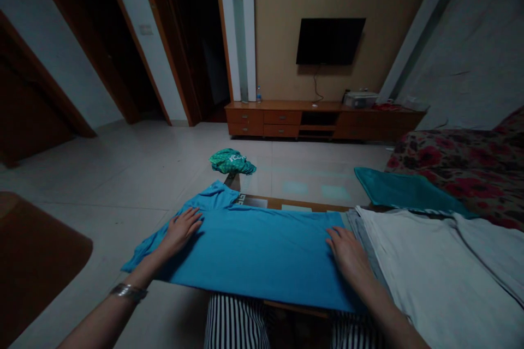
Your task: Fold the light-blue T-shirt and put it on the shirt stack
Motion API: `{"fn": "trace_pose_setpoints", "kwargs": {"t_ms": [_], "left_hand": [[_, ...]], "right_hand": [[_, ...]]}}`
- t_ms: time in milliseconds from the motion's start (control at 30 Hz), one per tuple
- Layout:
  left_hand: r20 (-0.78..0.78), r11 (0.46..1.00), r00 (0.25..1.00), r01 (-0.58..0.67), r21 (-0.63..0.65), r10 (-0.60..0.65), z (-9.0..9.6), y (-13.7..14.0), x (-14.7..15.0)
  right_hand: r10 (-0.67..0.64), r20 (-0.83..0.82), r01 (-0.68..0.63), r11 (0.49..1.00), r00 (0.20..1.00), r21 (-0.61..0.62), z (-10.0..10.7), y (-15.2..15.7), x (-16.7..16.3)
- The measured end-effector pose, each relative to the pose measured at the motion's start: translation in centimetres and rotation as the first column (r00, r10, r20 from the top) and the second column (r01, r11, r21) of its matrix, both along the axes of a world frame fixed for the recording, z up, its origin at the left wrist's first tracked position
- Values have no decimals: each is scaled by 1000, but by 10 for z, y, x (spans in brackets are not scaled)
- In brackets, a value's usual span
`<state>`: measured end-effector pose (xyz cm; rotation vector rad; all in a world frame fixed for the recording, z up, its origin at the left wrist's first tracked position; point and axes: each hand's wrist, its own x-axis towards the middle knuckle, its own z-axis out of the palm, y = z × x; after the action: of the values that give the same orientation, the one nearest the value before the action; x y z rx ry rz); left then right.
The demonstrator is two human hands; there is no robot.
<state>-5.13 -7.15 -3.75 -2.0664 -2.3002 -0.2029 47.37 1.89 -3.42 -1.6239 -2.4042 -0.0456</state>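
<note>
A blue T-shirt (266,253) lies spread flat across a low table in front of me, its sleeve end bunched toward the left. My left hand (184,227) rests palm down on its left part, fingers stretched out. On the right end of the cloth, my right hand (346,248) lies flat with the fingers slightly apart. White clothing (446,256) is laid out to the right, over a grey piece (362,234) whose edge shows beside the blue shirt. Behind these spreads a teal cloth (409,191).
A bunched green garment (231,162) sits past the table's far side. The table edge (282,204) shows behind the shirt. A floral-covered sofa (458,158) stands at right, a brown rounded piece of furniture (36,262) at left. A TV cabinet (282,120) lines the far wall.
</note>
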Motion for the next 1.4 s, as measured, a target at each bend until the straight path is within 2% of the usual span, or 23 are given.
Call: {"fn": "trace_pose_setpoints", "kwargs": {"t_ms": [100, 167, 267, 333, 433, 533, 633, 700, 800, 933, 1067, 1133, 1267, 1400], "left_hand": [[49, 996, 994, 93, 3, -93, 5, 38, 21], [64, 993, 991, 119, -10, -119, 1, 56, 32], [53, 997, 996, 76, -6, -75, -13, 67, 38], [47, 1000, 998, 28, 12, -29, -20, 67, 36], [60, 999, 998, -6, 53, 3, -22, 70, 27], [28, 992, 998, -51, 115, 48, -15, 84, 17], [-41, 980, 991, -119, 157, 127, -9, 109, 7], [-59, 973, 981, -174, 151, 185, -8, 129, 2], [-20, 950, 956, -288, 117, 293, -11, 160, -7], [108, 893, 889, -450, 29, 445, -14, 195, -25], [145, 849, 838, -528, -34, 527, -15, 220, -47], [176, 846, 829, -528, -70, 532, -14, 229, -57], [273, 896, 856, -391, -210, 438, -11, 243, -73], [341, 908, 858, -282, -310, 383, -9, 249, -84]], "right_hand": [[196, -80, -197, 980, 977, -11, -17, 33, -37], [252, -97, -256, 966, 963, -25, -33, 49, -48], [172, -114, -176, 984, 979, -28, -53, 65, -45], [110, -123, -115, 993, 986, -30, -59, 71, -39], [51, -133, -54, 998, 990, -20, -50, 76, -46], [83, -197, -88, 996, 977, -17, -25, 84, -85], [239, -314, -277, 957, 919, -82, 0, 99, -152], [287, -363, -363, 918, 886, -160, 9, 111, -204], [283, -371, -392, 882, 884, -262, 12, 126, -275], [217, -335, -327, 888, 917, -322, 7, 138, -340], [184, -265, -275, 889, 947, -366, 6, 148, -368], [184, -225, -262, 881, 957, -393, 8, 153, -373], [206, -178, -268, 830, 962, -489, 11, 166, -376], [284, -259, -380, 770, 923, -513, 7, 178, -377]]}}
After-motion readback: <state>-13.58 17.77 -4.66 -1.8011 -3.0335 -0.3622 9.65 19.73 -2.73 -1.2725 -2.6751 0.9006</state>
